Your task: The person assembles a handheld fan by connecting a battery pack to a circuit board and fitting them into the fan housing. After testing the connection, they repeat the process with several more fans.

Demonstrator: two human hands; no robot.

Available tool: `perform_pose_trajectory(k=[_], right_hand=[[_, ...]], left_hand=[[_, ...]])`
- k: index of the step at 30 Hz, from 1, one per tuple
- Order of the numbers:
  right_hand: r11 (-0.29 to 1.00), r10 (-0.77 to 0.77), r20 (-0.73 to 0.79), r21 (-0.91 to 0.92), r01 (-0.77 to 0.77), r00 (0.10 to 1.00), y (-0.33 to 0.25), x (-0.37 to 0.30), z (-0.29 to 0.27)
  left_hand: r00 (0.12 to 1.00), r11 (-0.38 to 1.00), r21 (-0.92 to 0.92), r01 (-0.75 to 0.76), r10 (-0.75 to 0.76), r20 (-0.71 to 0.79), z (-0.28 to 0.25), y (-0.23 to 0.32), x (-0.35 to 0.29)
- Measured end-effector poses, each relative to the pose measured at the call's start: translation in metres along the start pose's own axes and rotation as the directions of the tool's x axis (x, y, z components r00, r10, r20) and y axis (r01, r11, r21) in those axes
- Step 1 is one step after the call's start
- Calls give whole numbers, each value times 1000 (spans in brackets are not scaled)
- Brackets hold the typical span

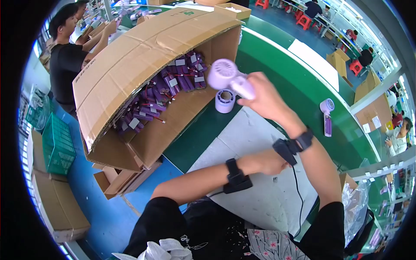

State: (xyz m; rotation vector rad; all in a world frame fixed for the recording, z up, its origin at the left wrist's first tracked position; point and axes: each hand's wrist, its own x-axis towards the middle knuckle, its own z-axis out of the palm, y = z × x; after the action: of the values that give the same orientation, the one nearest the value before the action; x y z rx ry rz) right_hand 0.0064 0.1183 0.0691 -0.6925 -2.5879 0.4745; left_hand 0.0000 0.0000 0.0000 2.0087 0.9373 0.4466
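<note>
My right hand is closed around the handle of a lilac handheld fan, its round grilled head pointing left over the green table. Just below that head, a lilac ring-shaped fan housing stands on the table. My left hand lies low over the white sheet, its fingers curled and partly hidden by my right wrist's strap; anything inside them is hidden. A large cardboard box, tipped open toward me, contains many purple battery packs with white labels and thin wires.
Another lilac fan with a purple battery lies on the green table to the right. A green crate and cartons stand on the left floor. A co-worker sits beyond the box. Clear plastic bags hang at right.
</note>
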Motion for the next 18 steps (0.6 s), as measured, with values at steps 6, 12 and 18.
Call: perform_pose_trajectory(k=[6, 12, 18], right_hand=[[726, 582, 5, 448, -523, 813, -20, -97, -90], [522, 734, 84, 566, -639, 674, -10, -206, -81], [576, 793, -135, 483, -659, 595, -35, -274, -43]], left_hand=[[977, 994, 29, 107, -100, -190, -114, 9, -89], [225, 463, 72, 883, -285, -932, -213, -69, -103], [229, 316, 116, 941, -349, -909, -253, -139, -111]])
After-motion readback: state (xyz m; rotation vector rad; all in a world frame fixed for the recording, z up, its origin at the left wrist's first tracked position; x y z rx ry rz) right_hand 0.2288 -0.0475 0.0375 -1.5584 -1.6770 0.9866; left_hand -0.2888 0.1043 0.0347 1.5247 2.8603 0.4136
